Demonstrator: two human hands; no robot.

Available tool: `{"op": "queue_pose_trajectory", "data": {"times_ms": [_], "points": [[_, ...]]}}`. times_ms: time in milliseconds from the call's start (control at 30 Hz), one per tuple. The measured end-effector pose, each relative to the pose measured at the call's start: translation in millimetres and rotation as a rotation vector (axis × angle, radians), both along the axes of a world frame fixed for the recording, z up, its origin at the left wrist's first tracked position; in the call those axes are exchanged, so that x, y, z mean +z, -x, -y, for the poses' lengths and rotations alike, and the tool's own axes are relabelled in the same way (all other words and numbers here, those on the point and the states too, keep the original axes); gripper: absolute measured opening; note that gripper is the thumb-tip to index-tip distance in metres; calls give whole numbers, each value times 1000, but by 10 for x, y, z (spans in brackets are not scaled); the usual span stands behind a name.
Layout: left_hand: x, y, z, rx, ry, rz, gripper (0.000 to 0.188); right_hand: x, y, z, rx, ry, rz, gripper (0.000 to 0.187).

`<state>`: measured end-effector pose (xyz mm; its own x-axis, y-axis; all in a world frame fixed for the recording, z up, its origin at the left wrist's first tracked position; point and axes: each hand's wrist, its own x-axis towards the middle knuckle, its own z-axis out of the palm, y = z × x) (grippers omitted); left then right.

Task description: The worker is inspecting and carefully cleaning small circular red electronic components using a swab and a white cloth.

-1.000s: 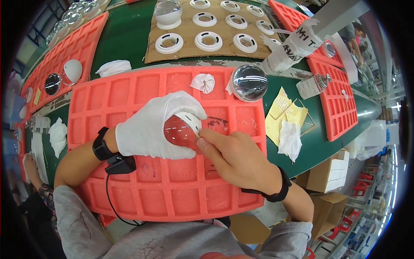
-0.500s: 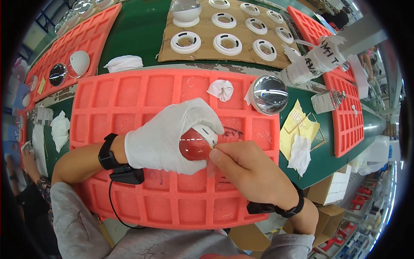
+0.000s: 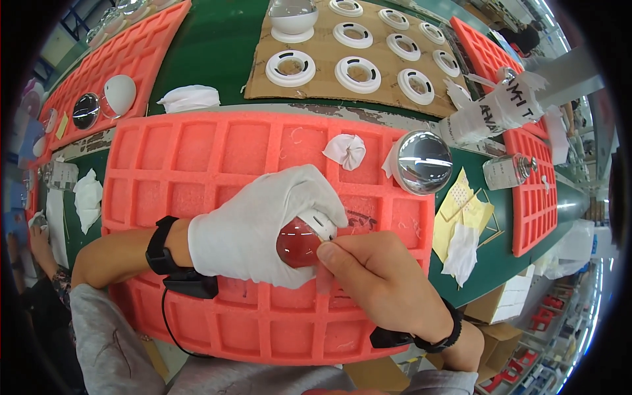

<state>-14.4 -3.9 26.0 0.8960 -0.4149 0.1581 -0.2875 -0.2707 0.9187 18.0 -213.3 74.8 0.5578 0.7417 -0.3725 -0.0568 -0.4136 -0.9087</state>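
My left hand (image 3: 257,227), in a white glove, is closed around a clear globe (image 3: 297,243) with a white collar (image 3: 319,224) that has dark slots. The red tray shows through the globe's glass. My bare right hand (image 3: 368,270) is pinched at the collar's near edge, thumb against the forefinger. Between those fingertips is something thin and stick-like, mostly hidden. Both hands are over the middle of a red foam tray (image 3: 191,145) divided into square pockets.
A mirrored globe (image 3: 421,162) and crumpled white cloth (image 3: 345,151) rest on the tray. White rings (image 3: 357,74) stand on cardboard (image 3: 322,56) behind. To the right are yellow paper (image 3: 454,197) with thin sticks, a glass jar (image 3: 507,172) and a wrapped post (image 3: 487,115).
The view has shifted a little, so most of the scene sits slightly lower. Both hands keep nearly the same hold on the globe and at its collar.
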Motion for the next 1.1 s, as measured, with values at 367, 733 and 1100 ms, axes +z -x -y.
{"op": "queue_pose_trajectory", "data": {"times_ms": [367,733,1100], "points": [[23,1,-16,30,52,-122,48,-31,-13,108,13,-60,-222,38],[44,57,22,15,12,-84,51,95,17,52,-12,66,-365,37],[20,19,17,27,6,-48,54,59,73,5,-98,28,-275,39]]}}
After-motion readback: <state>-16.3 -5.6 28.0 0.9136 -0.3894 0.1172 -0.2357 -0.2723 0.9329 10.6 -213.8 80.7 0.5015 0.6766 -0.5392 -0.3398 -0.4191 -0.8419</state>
